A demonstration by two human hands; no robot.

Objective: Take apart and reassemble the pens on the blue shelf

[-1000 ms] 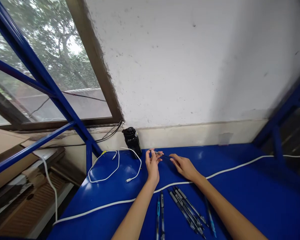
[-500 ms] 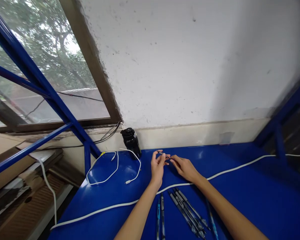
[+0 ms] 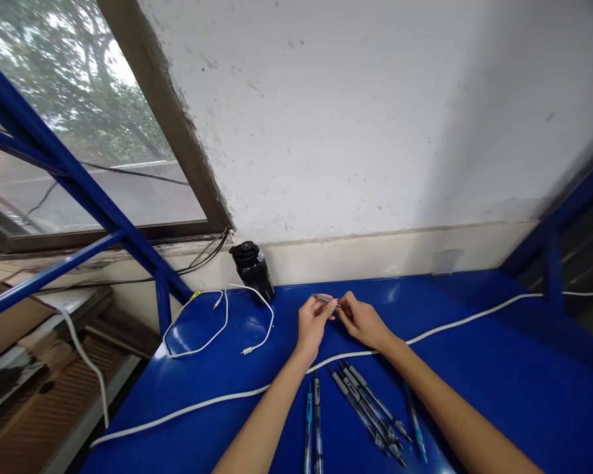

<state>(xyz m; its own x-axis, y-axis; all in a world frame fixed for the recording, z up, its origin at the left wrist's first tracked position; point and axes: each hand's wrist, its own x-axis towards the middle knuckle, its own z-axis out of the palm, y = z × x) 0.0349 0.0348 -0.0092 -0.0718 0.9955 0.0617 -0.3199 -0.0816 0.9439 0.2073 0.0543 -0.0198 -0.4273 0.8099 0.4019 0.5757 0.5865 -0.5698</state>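
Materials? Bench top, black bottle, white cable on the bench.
The bench top looks like painted sheet metal: glossy blue with sharp reflections. The bottle seems to be dark plastic with soft highlights, though coated metal is possible. The cable looks like white plastic or rubber sheathing, matte, lying in loose curves.

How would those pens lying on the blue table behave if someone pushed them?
The pens look slim and round-barrelled, so they would probably roll easily across the glossy blue tabletop. They are likely light. Lying close together and crossing, one nudged pen would probably shift its neighbours.
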